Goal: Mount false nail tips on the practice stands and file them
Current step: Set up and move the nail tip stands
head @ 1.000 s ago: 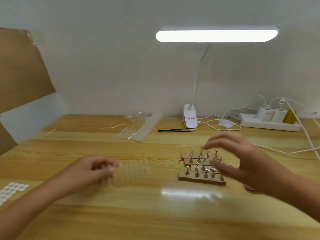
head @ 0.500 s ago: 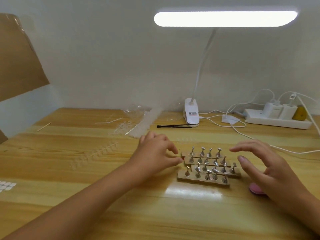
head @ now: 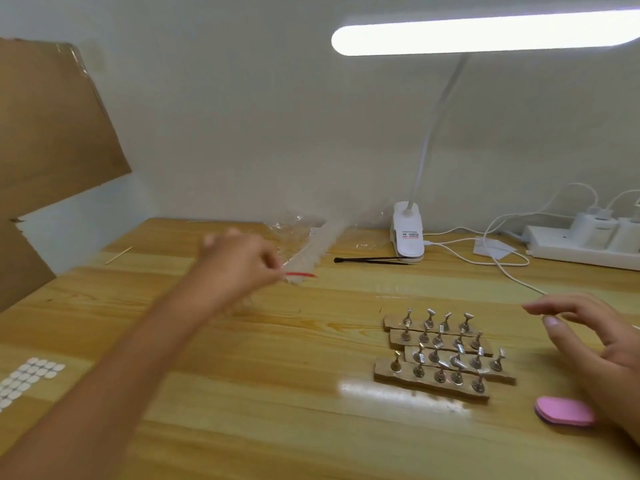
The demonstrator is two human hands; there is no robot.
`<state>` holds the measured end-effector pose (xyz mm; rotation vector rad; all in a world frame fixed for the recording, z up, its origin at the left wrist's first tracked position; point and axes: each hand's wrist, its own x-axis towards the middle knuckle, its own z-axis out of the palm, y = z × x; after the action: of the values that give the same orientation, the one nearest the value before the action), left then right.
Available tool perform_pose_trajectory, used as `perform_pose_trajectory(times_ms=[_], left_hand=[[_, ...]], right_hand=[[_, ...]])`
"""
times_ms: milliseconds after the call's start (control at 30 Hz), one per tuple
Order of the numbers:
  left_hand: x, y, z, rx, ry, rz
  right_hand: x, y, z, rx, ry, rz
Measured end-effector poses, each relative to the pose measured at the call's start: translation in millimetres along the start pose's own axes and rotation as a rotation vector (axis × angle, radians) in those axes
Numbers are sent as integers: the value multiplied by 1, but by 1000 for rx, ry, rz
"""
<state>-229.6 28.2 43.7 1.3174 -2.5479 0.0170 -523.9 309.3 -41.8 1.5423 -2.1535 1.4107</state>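
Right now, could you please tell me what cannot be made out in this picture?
Head view only:
left hand: motion blur, so its grip on the red strip is unclear.
nail tips: blurred, so they cannot be counted.
pink file: one end hidden by the right hand.
power strip: cut off by the right edge.

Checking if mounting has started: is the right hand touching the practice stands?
Apart. The head view shows bare tabletop between the right hand and the practice stands.

Left hand (head: 235, 268) pinches a red strip (head: 302, 274); right hand (head: 595, 341) hovers.
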Motion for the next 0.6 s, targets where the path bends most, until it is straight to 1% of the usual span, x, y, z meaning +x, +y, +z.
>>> perform_pose_trajectory(times_ms=[100, 167, 200, 300, 433, 500, 567, 600], left_hand=[[8, -62, -24, 11, -96, -227], [9, -93, -21, 41, -171, -322], [10, -105, -16, 18, -192, -352], [14, -127, -1, -137, -198, -382], [17, -139, 12, -212, -233, -376], [20, -141, 7, -216, -180, -367], [23, -130, -3, -165, -35, -301], [23, -113, -6, -170, 52, -234]], right_hand=[[-1, -4, 2, 17, -21, 29], [-1, -9, 3, 19, -37, 27], [-1, -12, 3, 18, -47, 29], [-1, -17, 4, 22, -71, 32], [-3, -17, 4, 20, -94, 59], [-3, -20, 4, 21, -94, 65], [-3, -23, 4, 30, -100, 76], [-3, -24, 4, 36, -107, 80]])
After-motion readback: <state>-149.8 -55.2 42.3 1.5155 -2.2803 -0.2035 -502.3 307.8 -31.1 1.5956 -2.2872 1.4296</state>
